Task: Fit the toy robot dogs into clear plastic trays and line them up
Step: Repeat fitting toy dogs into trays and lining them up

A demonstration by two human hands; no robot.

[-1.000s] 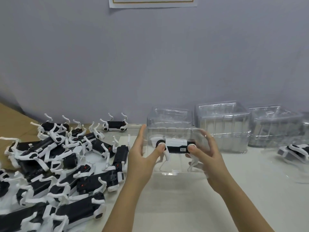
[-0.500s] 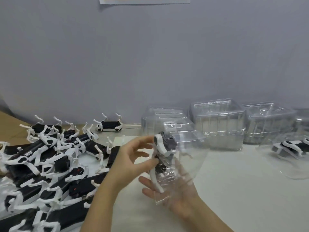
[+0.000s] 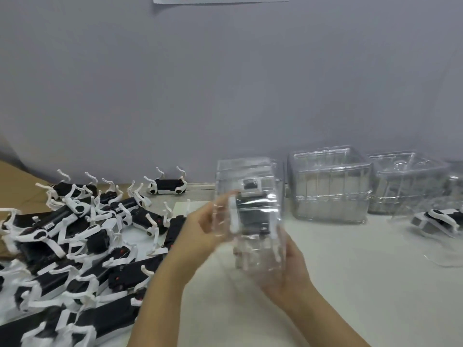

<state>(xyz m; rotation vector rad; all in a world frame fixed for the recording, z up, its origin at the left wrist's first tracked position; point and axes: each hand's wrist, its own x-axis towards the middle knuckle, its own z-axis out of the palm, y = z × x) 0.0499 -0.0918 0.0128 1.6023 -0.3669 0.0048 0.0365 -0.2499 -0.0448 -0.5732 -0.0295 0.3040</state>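
I hold a clear plastic tray up above the table, blurred by motion, with a black and white toy robot dog inside it. My left hand holds the tray's left side, fingers curled against the plastic. My right hand cups the tray from below and behind, seen partly through the plastic. A heap of loose black and white robot dogs covers the table's left half. One dog in a tray lies at the far right.
Stacks of clear trays stand along the grey wall at the back, another stack to their right. One dog lies upside down near the wall. Brown cardboard lies at the far left on the white table.
The tray with the dog, first held level between both hands, has been turned on end and tilted further. My right hand moved beneath it; my left hand stays on its left side.
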